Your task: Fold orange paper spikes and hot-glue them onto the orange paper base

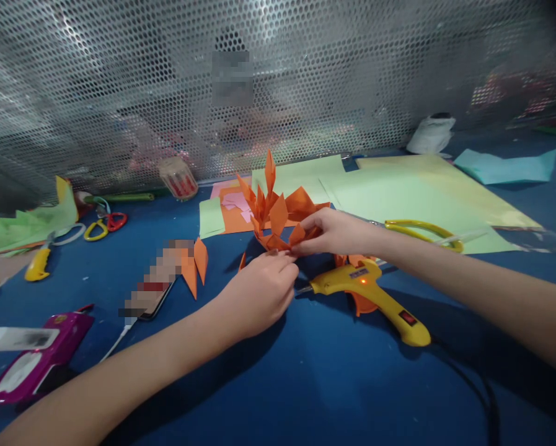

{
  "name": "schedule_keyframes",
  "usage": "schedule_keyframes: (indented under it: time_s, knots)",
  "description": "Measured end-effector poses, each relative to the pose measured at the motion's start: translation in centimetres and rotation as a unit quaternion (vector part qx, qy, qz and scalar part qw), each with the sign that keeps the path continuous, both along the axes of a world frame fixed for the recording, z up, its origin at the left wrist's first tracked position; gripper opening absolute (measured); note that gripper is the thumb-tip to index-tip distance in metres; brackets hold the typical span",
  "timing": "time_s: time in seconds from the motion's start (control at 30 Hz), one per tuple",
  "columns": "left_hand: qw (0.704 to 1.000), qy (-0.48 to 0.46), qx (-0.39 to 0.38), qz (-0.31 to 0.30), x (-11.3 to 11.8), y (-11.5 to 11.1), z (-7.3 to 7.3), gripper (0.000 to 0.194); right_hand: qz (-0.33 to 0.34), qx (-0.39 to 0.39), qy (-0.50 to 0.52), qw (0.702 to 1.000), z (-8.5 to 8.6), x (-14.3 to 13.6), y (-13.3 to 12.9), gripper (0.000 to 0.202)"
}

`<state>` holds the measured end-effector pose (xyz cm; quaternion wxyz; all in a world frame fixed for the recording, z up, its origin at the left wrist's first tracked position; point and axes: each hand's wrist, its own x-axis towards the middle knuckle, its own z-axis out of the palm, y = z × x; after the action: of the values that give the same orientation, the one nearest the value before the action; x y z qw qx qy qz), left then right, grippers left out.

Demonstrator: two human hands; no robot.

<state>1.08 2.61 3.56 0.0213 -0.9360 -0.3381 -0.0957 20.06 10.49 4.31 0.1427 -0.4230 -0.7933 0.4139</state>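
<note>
An orange folded-paper piece with several pointed petals [278, 214] stands at the middle of the blue table. My left hand [269, 288] is closed at its near lower edge, fingers curled in and partly hidden from view. From the right, my right hand [318, 232] pinches the same orange paper near its front rim, and the fingertips of both hands nearly meet. Just right of my left hand lies a yellow hot glue gun [366, 288], its orange light lit and its nozzle pointing left. Two loose orange paper petals [196, 266] lie beside a phone [159, 282] on the left.
Pale green paper sheets [393, 186] spread behind my right arm, with yellow-handled scissors [421, 232] on them. At left are red-and-yellow scissors [105, 226], a yellow cutter [38, 263] and a purple packet [45, 356]. A perforated metal screen [305, 74] closes off the back.
</note>
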Motion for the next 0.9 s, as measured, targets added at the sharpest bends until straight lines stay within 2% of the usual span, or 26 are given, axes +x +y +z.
schedule_keyframes:
  time_s: [0.17,0.3,0.6,0.9]
  knots:
    - [1.000,-0.009,0.028,0.008,-0.1,0.1,-0.3,0.020,-0.025,0.025,-0.015,0.999,0.2,-0.1,-0.1,0.030]
    - [0.998,-0.002,0.056,0.009,-0.1,0.2,-0.8,0.021,-0.048,0.012,0.005,0.999,-0.1,-0.2,-0.2,0.029]
    - [0.996,0.034,0.078,-0.025,-0.3,0.4,-1.3,0.028,-0.066,-0.016,0.023,0.997,-0.1,-0.2,-0.3,0.029]
    - [0.991,0.061,0.117,-0.033,-0.2,0.1,-1.6,0.029,-0.057,0.003,0.004,0.998,0.0,-0.3,-0.5,0.029]
